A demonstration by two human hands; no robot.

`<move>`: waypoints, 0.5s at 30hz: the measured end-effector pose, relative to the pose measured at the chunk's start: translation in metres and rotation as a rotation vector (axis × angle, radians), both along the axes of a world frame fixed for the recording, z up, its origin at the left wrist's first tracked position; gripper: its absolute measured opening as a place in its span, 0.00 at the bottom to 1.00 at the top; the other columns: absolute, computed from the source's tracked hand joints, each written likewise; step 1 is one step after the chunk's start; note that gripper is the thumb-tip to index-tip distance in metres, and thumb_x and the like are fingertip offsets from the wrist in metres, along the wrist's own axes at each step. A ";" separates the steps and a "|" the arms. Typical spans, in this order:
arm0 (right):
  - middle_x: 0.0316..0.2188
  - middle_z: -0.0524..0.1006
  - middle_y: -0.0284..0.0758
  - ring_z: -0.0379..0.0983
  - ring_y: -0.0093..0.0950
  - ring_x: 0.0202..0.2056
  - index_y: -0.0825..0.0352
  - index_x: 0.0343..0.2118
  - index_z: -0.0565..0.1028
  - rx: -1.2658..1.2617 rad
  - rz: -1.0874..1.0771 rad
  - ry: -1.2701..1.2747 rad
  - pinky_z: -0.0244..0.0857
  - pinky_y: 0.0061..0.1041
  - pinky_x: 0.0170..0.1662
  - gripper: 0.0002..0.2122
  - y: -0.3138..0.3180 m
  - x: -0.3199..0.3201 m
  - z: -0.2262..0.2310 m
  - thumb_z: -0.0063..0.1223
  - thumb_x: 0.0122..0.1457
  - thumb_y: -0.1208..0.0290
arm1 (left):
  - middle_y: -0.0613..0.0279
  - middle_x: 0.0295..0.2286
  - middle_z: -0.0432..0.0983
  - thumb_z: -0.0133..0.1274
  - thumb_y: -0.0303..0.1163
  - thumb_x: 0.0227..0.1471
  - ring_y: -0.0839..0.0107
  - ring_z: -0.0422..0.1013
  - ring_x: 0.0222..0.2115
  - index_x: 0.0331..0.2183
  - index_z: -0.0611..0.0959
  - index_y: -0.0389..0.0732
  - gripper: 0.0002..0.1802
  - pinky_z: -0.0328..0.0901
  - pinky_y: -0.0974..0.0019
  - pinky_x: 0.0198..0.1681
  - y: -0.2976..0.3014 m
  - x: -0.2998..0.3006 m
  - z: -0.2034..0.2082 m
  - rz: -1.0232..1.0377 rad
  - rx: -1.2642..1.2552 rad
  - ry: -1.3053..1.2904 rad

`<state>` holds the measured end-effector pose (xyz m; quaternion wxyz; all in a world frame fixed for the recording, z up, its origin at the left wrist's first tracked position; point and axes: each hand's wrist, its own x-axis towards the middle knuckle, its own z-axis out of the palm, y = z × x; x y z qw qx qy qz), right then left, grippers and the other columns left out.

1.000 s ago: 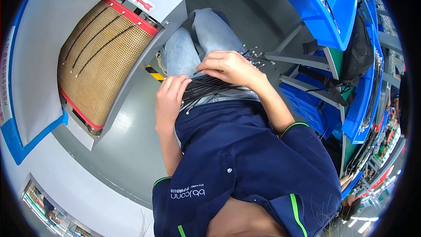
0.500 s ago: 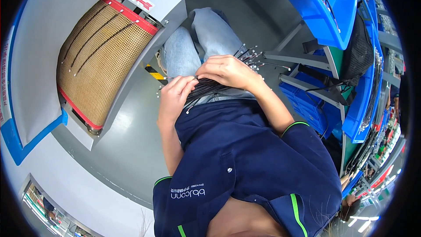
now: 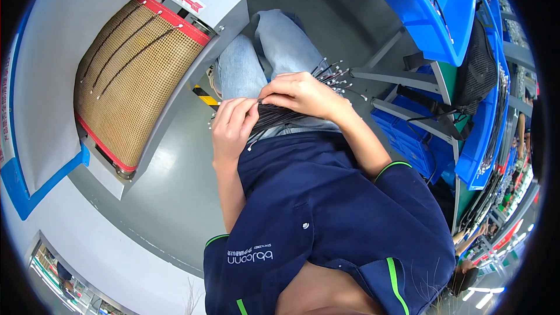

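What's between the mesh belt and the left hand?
Head view: grey side frame, then floor and a black-and-yellow strip before the left hand.

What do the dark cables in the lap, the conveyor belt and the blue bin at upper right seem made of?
Dark cables: probably plastic-covered wire, judging by the thin, flexible black strands.
Conveyor belt: brown open mesh, perhaps coated woven fibre; the grid shows clearly.
Blue bin: likely moulded plastic, smooth and semi-glossy, evenly coloured.

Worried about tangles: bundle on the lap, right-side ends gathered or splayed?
Splayed: beyond the right hand, light connectors of the cable bundle point several ways. Tied or not: cannot tell; the hand hides part.
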<state>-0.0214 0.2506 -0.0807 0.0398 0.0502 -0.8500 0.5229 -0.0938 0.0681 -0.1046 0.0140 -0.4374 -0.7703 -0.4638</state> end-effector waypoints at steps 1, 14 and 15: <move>0.25 0.76 0.36 0.73 0.33 0.28 0.68 0.32 0.76 0.011 -0.016 -0.005 0.67 0.27 0.33 0.06 0.002 0.000 0.000 0.57 0.51 0.74 | 0.59 0.27 0.76 0.60 0.16 0.36 0.65 0.72 0.27 0.28 0.79 0.36 0.12 0.67 0.66 0.31 -0.002 0.000 -0.002 0.010 0.007 -0.014; 0.23 0.76 0.35 0.72 0.29 0.26 0.68 0.30 0.78 -0.011 -0.046 0.032 0.65 0.26 0.31 0.06 0.007 0.003 -0.007 0.59 0.49 0.74 | 0.59 0.25 0.76 0.60 0.16 0.35 0.64 0.72 0.27 0.28 0.79 0.36 0.12 0.67 0.66 0.31 0.001 -0.007 -0.001 -0.035 0.040 0.004; 0.23 0.76 0.35 0.72 0.29 0.26 0.68 0.30 0.78 -0.010 -0.046 0.032 0.65 0.26 0.31 0.06 0.007 0.003 -0.007 0.59 0.49 0.74 | 0.59 0.25 0.76 0.60 0.16 0.35 0.64 0.72 0.27 0.28 0.79 0.36 0.12 0.67 0.66 0.31 0.001 -0.007 -0.001 -0.035 0.041 0.004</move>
